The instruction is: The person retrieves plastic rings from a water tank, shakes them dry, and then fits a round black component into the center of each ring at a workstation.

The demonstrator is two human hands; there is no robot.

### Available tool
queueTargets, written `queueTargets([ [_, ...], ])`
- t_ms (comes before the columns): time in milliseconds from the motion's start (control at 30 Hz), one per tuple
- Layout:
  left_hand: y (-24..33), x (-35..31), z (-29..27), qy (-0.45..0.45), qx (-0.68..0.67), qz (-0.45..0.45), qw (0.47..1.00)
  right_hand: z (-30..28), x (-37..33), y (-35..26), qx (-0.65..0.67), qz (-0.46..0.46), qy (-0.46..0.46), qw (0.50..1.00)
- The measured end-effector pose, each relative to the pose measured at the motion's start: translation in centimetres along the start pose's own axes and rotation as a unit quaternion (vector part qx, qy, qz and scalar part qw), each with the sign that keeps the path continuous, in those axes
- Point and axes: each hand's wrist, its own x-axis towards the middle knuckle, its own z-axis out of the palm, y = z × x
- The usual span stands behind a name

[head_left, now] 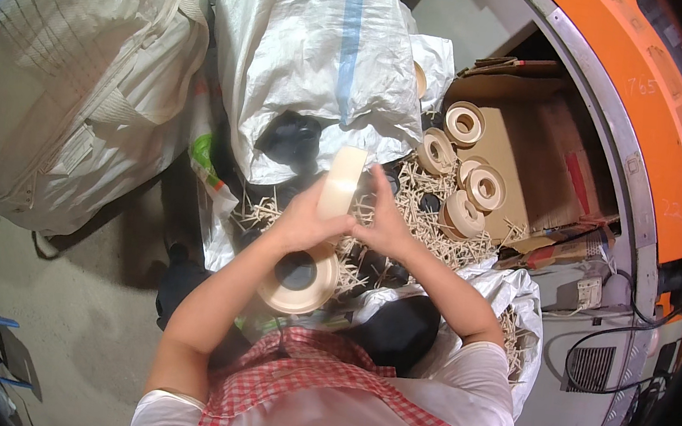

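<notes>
A cream plastic ring [344,182] is held up nearly edge-on in front of me, its flat outer band catching the light. My left hand [301,215] grips it from the left, closed around its lower side. On the other side, my right hand [386,222] has its fingers stretched out and apart from the ring. Its thumb tip comes close to the left thumb at the ring's lower end; whether it touches the ring I cannot tell. Below my left wrist lies a larger cream ring [324,283] with a wide round hole, partly covered by my forearm.
Several cream rings [502,193] lie in and beside an open cardboard box [531,141] at the right. Thin pale sticklike scraps [429,247] are heaped beneath my hands. A white woven sack [292,50] with a blue stripe stands ahead, a bulky sack [80,86] at left. Orange machinery [666,122] borders the right.
</notes>
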Motion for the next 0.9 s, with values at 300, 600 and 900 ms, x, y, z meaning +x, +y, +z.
queueTargets([
  [300,-1.9,-0.1,-0.3,0.086,0.002,0.055,0.995,1.6,-2.9,6.1,-0.037,0.245,0.131,0.960],
  [600,1.9,-7.5,0.8,0.070,0.400,0.140,0.903,16.3,-12.3,21.7,0.219,0.421,0.108,0.874],
  [900,-4.0,-13.0,-1.9,0.079,0.487,-0.107,0.863,14.5,-10.9,13.7,0.306,0.355,0.081,0.880],
])
